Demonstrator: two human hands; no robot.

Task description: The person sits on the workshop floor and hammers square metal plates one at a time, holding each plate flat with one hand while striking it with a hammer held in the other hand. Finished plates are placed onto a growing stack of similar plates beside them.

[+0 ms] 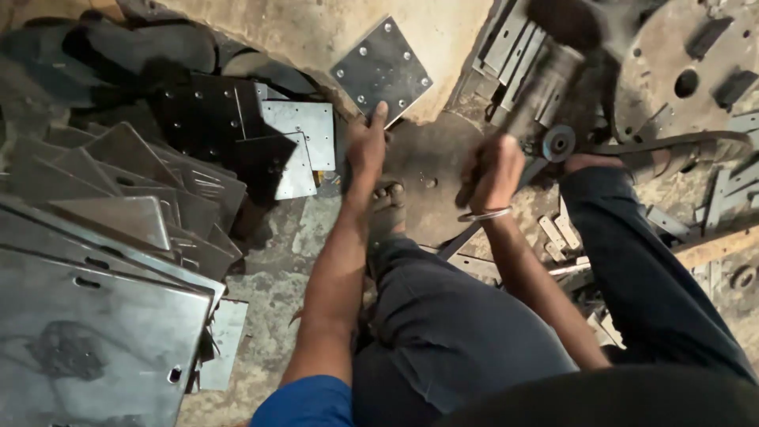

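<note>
Here, the left hand (368, 146) touches the square metal plate (383, 69) at the frame's top centre with its fingertips. The right hand (492, 172) grips a blurred angle grinder (545, 99) just beside it.

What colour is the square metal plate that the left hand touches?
Dark grey steel with small shiny holes along its edges. The square plate under the left hand shows best in the head view.

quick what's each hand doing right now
Left hand: fingers on the edge of a square drilled metal plate.
Right hand: closed around a blurred angle grinder.
</note>
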